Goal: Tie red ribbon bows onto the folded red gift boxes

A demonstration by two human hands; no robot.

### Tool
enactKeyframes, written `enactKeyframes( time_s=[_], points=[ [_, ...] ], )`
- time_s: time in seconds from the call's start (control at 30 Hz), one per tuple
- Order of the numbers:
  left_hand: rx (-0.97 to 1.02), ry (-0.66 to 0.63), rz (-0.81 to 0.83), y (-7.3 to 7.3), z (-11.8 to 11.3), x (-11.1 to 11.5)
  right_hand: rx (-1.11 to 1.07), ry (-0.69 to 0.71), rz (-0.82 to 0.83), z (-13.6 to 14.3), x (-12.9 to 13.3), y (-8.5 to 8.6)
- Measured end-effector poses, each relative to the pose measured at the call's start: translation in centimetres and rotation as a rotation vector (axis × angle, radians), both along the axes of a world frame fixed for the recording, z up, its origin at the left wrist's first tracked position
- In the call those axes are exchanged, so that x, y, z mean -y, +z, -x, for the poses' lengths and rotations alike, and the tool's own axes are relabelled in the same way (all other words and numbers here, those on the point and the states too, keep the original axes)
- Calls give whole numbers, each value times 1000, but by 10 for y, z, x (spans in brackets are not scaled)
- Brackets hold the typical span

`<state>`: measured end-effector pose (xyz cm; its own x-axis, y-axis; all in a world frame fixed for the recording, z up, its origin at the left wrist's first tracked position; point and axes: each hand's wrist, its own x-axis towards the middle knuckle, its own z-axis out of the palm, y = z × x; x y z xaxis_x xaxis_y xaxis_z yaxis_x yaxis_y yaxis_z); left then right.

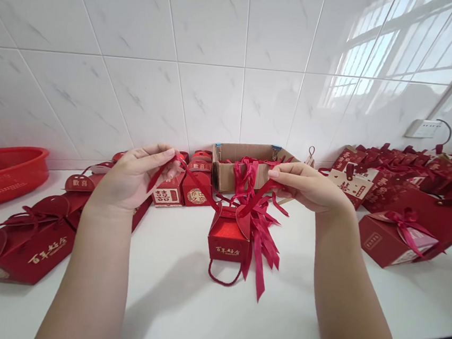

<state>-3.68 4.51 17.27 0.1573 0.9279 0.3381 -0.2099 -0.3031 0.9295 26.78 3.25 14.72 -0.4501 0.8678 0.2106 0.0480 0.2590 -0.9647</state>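
Observation:
A small red gift box (229, 239) with gold lettering stands on the white table in front of me, its rope handle (223, 282) hanging down at the front. A dark red ribbon (202, 187) runs from the top of the box out to both sides. My left hand (137, 174) pinches one end of it, raised to the left of the box. On the other side, my right hand (302, 183) pinches the opposite end between thumb and fingers. Behind the box, a bunch of loose magenta ribbons (261, 242) spills over the table from a cardboard box (225, 177).
Several finished-looking red boxes (50, 248) line the left, near a red plastic basin (5, 177). More boxes (196, 188) stand by the tiled wall. At right are a box with a magenta bow (387, 241) and many red bags (393, 180). A wall socket (422, 129) is above.

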Motion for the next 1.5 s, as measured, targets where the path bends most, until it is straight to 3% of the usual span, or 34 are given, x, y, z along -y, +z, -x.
enactKeyframes(
  time_s=[0.23, 0.43, 0.53, 0.7, 0.93, 1.2, 1.5],
  points=[
    [115, -83, -30, -3, -3, -3, -272, -11, 39, 14, -6, -2],
    [64, -37, -93, -8, -14, -3, -412, -10, -8, 22, -10, -5],
    [101, 42, -125, -9, -20, -2, -358, -78, -121, 27, -8, -6],
    [176, 121, -152, -8, -25, 0, -266, -349, -459, 42, -3, -8],
    [145, 188, -221, -5, -29, 11, -312, -385, -730, 51, -2, -9],
    [98, 127, -249, -1, -40, 25, -332, -383, -664, 53, 4, -8],
    [84, 92, -267, -3, -44, 30, -304, -390, -696, 55, 6, -8]
  ],
)
